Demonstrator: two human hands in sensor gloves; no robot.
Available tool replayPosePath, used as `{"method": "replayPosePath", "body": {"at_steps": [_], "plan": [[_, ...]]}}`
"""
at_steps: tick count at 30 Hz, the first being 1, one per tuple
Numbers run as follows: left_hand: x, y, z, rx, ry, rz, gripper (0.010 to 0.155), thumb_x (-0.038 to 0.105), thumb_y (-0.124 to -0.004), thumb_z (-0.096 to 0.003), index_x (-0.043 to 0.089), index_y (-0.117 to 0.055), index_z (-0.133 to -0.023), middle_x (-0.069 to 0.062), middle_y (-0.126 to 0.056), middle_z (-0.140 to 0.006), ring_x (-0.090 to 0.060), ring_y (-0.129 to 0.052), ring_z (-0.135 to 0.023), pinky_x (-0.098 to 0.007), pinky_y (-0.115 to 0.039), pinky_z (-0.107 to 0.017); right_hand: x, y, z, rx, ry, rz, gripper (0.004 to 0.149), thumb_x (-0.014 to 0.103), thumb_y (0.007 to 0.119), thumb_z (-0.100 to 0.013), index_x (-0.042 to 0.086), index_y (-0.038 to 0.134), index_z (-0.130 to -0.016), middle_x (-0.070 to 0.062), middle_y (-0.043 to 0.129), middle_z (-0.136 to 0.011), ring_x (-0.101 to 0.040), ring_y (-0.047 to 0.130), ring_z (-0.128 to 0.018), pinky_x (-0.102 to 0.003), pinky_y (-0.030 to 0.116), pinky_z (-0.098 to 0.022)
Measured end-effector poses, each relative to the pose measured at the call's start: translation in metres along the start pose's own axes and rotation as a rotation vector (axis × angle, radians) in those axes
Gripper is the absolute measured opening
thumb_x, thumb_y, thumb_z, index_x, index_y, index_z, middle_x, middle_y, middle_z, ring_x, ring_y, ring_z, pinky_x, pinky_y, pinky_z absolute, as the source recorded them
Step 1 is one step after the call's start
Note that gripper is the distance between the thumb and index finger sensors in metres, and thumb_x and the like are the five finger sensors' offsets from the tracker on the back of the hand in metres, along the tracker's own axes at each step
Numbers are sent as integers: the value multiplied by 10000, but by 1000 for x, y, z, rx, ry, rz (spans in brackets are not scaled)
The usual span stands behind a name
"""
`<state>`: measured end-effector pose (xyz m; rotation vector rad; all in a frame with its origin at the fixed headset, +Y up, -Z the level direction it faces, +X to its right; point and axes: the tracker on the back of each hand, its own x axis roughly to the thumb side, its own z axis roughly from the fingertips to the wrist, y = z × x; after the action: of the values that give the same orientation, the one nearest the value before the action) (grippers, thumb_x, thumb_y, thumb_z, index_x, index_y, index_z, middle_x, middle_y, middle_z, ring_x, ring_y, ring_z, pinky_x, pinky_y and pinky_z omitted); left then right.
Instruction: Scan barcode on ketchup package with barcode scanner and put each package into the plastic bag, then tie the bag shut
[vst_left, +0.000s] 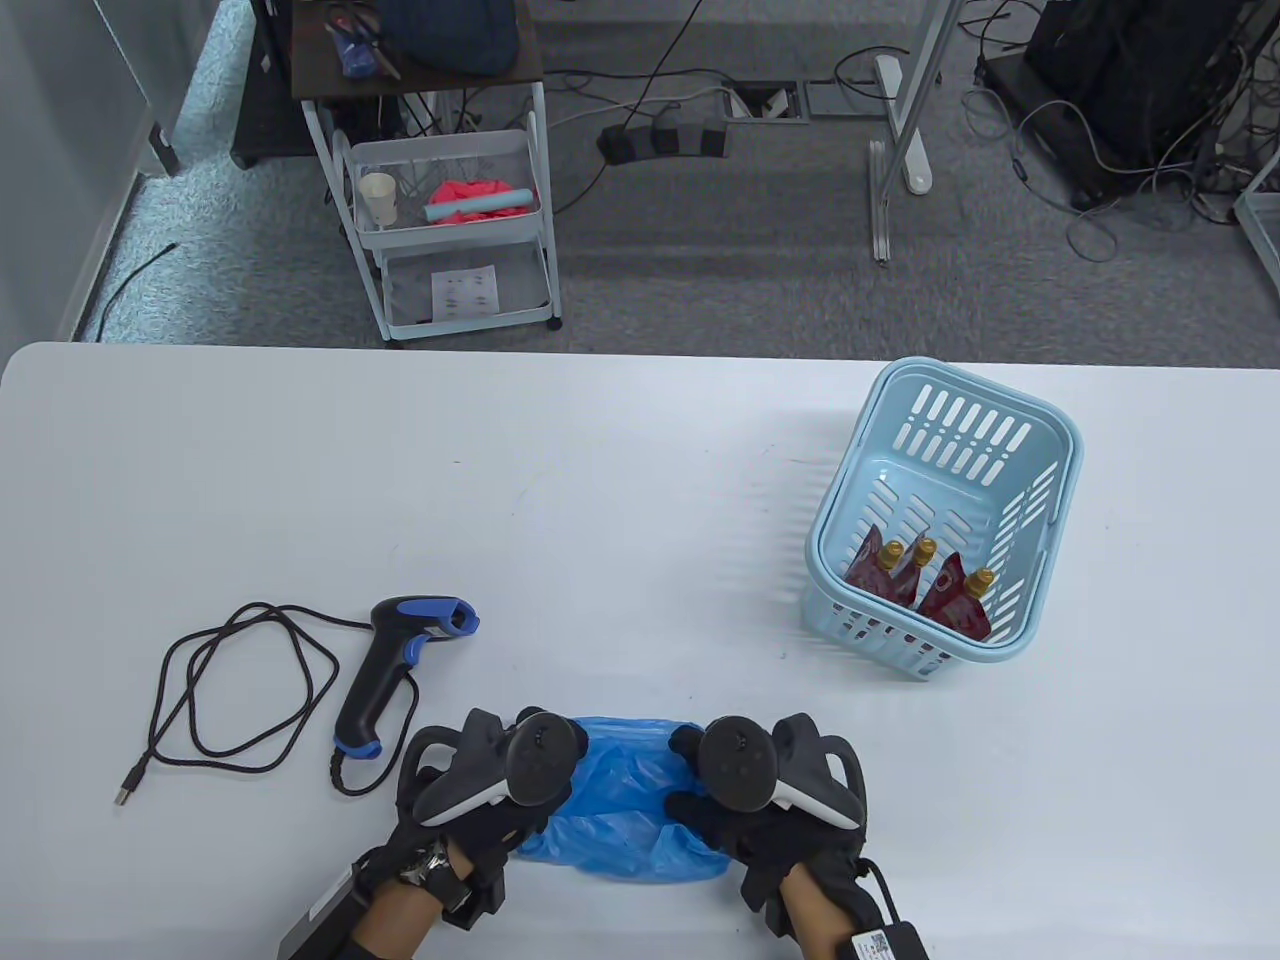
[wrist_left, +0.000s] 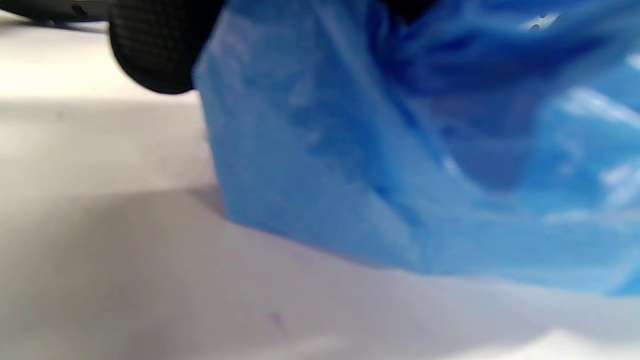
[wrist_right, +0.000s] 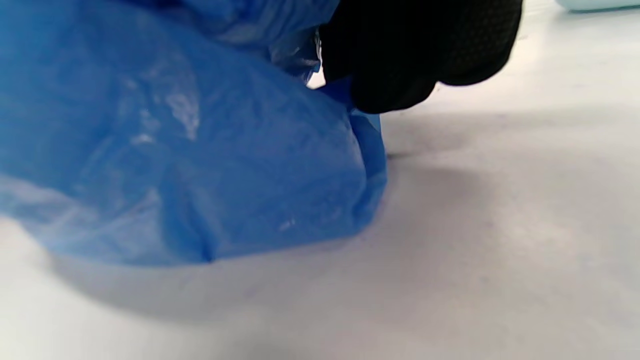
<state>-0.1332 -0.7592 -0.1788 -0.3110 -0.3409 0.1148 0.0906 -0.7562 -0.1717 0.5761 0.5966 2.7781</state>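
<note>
A crumpled blue plastic bag (vst_left: 630, 795) lies on the white table near its front edge, between both hands. My left hand (vst_left: 505, 790) grips the bag's left side, and the bag (wrist_left: 400, 150) fills the left wrist view beside one gloved fingertip (wrist_left: 152, 50). My right hand (vst_left: 715, 795) pinches the right side; in the right wrist view black fingers (wrist_right: 415, 55) close on the blue plastic bag (wrist_right: 200, 165). The black and blue barcode scanner (vst_left: 395, 665) lies on the table left of the bag. Three red ketchup packages (vst_left: 925, 585) with gold caps stand in the basket.
A light blue plastic basket (vst_left: 1050, 440) stands at the table's right side. The scanner's black cable (vst_left: 225, 685) loops on the table at the left. Beyond the far table edge are a white trolley (vst_left: 450, 220), floor cables and table legs.
</note>
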Motion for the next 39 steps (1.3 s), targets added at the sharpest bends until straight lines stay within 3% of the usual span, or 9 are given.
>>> {"method": "replayPosePath", "body": {"at_steps": [4, 8, 11, 23, 28, 34, 39], "plan": [[-1, 2, 1, 1, 23, -43, 598, 401, -876, -424, 282, -683, -977, -42, -733, -963, -159, -1013, -498, -397, -872, -455, 7, 9, -2, 129, -4, 86, 904, 593, 815, -427, 165, 460, -1139, -253, 437, -1131, -486, 566, -926, -628, 535, -697], [-7, 6, 2, -15, 34, -61, 646, 392, -879, -431, 329, -630, -1023, -39, -663, -1023, -273, -914, -796, -505, -772, -625, 11, 17, -5, 181, 52, 238, 968, 581, 843, -408, 223, 347, -1158, -267, 288, -1168, -515, 405, -994, -659, 438, -735], [-14, 12, 5, -8, 50, -33, 648, 382, -875, -437, 361, -618, -1032, -48, -617, -1059, -316, -840, -914, -542, -724, -675, 9, 19, -9, 187, 94, 291, 984, 570, 851, -407, 265, 290, -1156, -263, 224, -1177, -515, 344, -1014, -669, 407, -743], [-58, 42, 16, 72, 151, 159, 531, 332, -836, -471, 340, -710, -988, -57, -601, -1092, -358, -790, -972, -560, -696, -700, -8, 14, -13, 186, 167, 261, 989, 541, 866, -409, 289, 263, -1151, -256, 201, -1176, -510, 320, -1022, -670, 409, -742], [-66, 62, 26, 156, 143, 215, 498, 330, -832, -474, 331, -746, -965, -61, -613, -1103, -367, -788, -976, -562, -695, -700, -8, 14, -13, 189, 169, 252, 985, 527, 871, -414, 279, 268, -1152, -260, 199, -1174, -517, 318, -1018, -673, 397, -746], [-39, 85, 46, 306, 40, 157, 436, 348, -818, -481, 329, -805, -916, -59, -648, -1095, -365, -802, -964, -565, -694, -697, -5, 15, -15, 186, 153, 256, 978, 525, 867, -417, 266, 276, -1152, -263, 201, -1172, -520, 322, -1013, -669, 401, -745], [17, 70, 47, 293, -122, -64, 403, 357, -805, -484, 341, -832, -886, -61, -609, -1128, -384, -722, -1027, -595, -634, -739, 2, 17, -16, 188, 126, 269, 974, 525, 865, -418, 270, 278, -1152, -262, 201, -1173, -519, 322, -1013, -668, 403, -745]]}}
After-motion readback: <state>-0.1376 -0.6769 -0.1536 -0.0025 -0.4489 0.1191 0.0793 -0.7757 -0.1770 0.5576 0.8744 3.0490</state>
